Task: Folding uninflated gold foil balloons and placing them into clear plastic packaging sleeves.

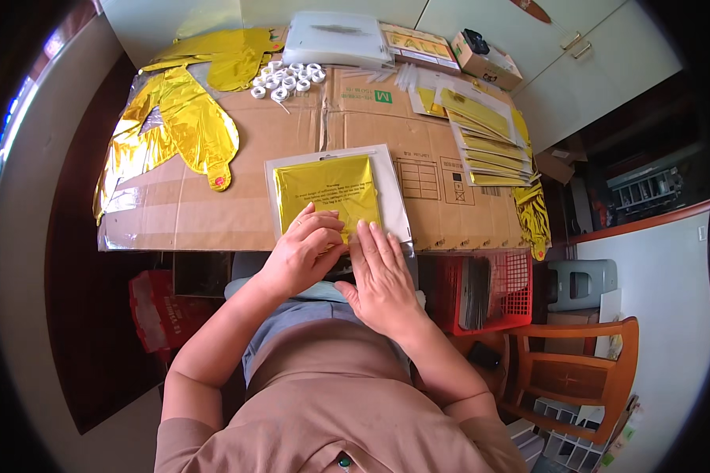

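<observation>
A flat clear plastic bag (392, 206) with a white backing lies at the near edge of the cardboard-covered table. Inside it sits a folded shiny gold foil sheet (323, 183) under printed dark text. My left hand (312, 240) has its fingers curled in at the bag's lower edge, with thumb and fingertips together there; its grip is partly hidden. Beside it, my right hand (383, 272) rests with straight fingers flat on the lower right part of the bag, thumb held apart.
Gold foil balloons (193, 122) lie at the left. White ribbon rolls (288, 77), a stack of clear sleeves (335, 39) and a small box (485, 61) line the back. Filled gold packages (489, 146) pile up at the right. Below are a red basket (517, 292) and a wooden chair (572, 370).
</observation>
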A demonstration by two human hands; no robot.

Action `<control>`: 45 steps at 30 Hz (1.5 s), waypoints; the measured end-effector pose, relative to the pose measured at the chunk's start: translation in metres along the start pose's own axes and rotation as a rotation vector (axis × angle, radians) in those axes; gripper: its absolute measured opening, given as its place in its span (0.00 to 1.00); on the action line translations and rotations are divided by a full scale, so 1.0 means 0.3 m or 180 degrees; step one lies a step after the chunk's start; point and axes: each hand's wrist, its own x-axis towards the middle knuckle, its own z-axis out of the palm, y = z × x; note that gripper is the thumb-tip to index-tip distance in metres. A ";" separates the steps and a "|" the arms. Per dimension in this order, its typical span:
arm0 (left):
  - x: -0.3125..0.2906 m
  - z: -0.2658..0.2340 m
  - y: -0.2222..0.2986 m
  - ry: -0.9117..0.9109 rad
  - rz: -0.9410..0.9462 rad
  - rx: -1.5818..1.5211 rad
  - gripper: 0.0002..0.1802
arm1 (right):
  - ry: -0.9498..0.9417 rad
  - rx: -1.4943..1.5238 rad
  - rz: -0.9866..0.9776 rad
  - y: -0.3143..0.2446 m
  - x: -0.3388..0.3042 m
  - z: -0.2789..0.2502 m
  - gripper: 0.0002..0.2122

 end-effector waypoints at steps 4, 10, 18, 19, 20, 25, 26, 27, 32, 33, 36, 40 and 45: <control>-0.005 -0.001 0.000 -0.0005 -0.0077 -0.0177 0.10 | -0.0080 -0.0038 0.0167 0.000 0.037 0.013 0.44; 0.025 -0.050 0.002 0.0256 -0.0539 -0.0355 0.10 | 0.0012 0.0011 0.0177 0.020 0.052 0.054 0.40; 0.234 -0.200 -0.238 0.0167 -0.1429 0.0990 0.22 | 0.0391 0.0280 0.0142 0.055 0.048 0.067 0.42; 0.262 -0.212 -0.249 0.0004 -0.1569 0.0873 0.22 | 0.0406 0.0329 0.0166 0.056 0.051 0.069 0.42; 0.289 -0.221 -0.259 -0.0158 -0.1708 0.0752 0.22 | 0.0376 0.0294 0.0150 0.056 0.057 0.063 0.40; 0.403 -0.249 -0.261 -0.1310 -0.2543 -0.0022 0.16 | 0.0644 0.0323 0.0012 0.083 0.047 0.079 0.36; 0.400 -0.250 -0.278 -0.1394 -0.2569 -0.0249 0.15 | 0.0718 0.0388 -0.0045 0.087 0.050 0.078 0.35; 0.407 -0.248 -0.269 -0.1418 -0.2567 -0.0281 0.16 | 0.0732 0.0457 -0.0055 0.098 0.048 0.081 0.34; 0.381 -0.238 -0.242 -0.1330 -0.2410 -0.0288 0.15 | 0.0545 0.0971 -0.0063 0.127 0.064 0.029 0.31; 0.376 -0.233 -0.239 -0.1291 -0.2343 -0.0267 0.15 | 0.0508 0.0790 -0.0055 0.135 0.069 0.028 0.30; 0.362 -0.222 -0.226 -0.1206 -0.2159 -0.0244 0.15 | 0.0407 0.0347 -0.0072 0.158 0.087 0.034 0.30; 0.342 -0.203 -0.240 -0.1033 -0.2168 -0.0468 0.14 | 0.0333 0.0093 -0.0230 0.161 0.122 0.016 0.29; 0.338 -0.198 -0.221 -0.1064 -0.2208 -0.0788 0.14 | 0.0392 0.0113 -0.0280 0.164 0.150 0.012 0.33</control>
